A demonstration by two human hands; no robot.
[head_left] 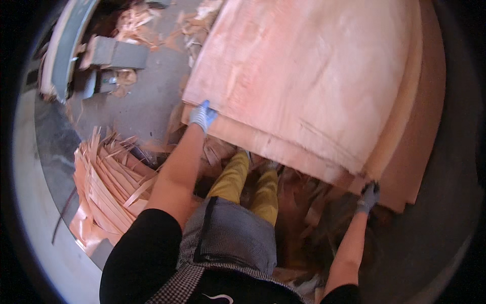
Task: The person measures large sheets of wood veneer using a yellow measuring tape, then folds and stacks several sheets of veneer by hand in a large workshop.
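Observation:
A stack of large, thin, pinkish wood veneer sheets (pixel 314 76) fills the upper right of the view. My left hand (pixel 202 115), in a blue-grey glove, grips the near left corner of the top sheets. My right hand (pixel 368 196), also gloved, holds the near right edge of the same sheets, partly tucked under them. Both arms are stretched forward. Below me I see yellow trousers (pixel 245 182) and a checked garment.
A heap of narrow veneer strips and scraps (pixel 109 182) lies on the concrete floor at my left. More scraps and a grey block (pixel 119 53) sit at the upper left. Torn dark veneer pieces (pixel 304 213) lie under the stack's near edge.

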